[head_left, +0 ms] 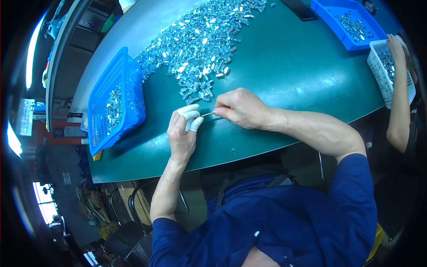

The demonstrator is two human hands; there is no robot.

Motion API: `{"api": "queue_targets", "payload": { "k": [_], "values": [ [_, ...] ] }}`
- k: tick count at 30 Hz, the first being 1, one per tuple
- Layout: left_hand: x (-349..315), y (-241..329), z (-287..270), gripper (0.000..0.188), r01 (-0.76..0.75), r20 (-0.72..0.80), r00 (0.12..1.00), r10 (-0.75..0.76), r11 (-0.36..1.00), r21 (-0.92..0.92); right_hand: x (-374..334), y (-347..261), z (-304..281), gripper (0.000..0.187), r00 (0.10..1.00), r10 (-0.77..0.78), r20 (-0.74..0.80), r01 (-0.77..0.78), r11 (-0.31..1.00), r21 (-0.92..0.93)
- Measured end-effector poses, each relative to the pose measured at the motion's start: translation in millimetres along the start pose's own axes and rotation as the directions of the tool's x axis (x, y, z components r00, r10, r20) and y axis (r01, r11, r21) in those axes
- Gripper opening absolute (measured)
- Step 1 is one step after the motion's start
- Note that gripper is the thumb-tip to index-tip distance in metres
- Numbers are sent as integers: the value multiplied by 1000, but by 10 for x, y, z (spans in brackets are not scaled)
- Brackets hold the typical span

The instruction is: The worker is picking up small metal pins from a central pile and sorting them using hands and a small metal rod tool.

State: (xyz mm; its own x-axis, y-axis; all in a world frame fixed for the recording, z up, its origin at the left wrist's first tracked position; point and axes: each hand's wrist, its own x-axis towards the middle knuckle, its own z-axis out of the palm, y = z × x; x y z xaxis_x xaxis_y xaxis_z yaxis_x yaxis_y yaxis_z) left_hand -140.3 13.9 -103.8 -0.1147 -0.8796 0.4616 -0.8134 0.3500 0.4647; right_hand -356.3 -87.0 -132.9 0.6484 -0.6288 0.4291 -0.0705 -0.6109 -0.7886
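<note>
A thin metal rod [207, 115] spans the small gap between my two hands, over the near part of the green table. My right hand [243, 108] is closed, pinching the rod's right end between thumb and fingertips. White coverings wrap the fingertips of my left hand [183, 130], which is closed around the rod's left end; whatever else sits in those fingers is hidden. Just beyond both hands spreads a large heap of small shiny metal pieces [195, 49], its nearest pieces close to my left fingertips.
At the left stands a blue perforated basket [134, 102] holding similar pieces. A blue tray [327, 20] and a white basket [378, 82], both with metal pieces, are at the far right. Another person's hand [397, 51] touches the white basket. A dark flat object [300, 10] lies near the tray.
</note>
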Motion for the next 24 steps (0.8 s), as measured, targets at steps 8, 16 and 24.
{"api": "queue_targets", "payload": {
  "k": [8,16,24],
  "values": [
    [70,113,189,21,-75,10,997,76,995,-70,40,-101,-124,38,923,320,215,-356,921,156],
    [45,127,57,20,-82,27,996,82,996,22,32,-112,-65,36,933,278,230,-314,939,142],
    [240,-249,-1085,14,-70,-194,965,177,884,462,79,47,-170,33,957,288,-30,-276,940,202]
  ]
}}
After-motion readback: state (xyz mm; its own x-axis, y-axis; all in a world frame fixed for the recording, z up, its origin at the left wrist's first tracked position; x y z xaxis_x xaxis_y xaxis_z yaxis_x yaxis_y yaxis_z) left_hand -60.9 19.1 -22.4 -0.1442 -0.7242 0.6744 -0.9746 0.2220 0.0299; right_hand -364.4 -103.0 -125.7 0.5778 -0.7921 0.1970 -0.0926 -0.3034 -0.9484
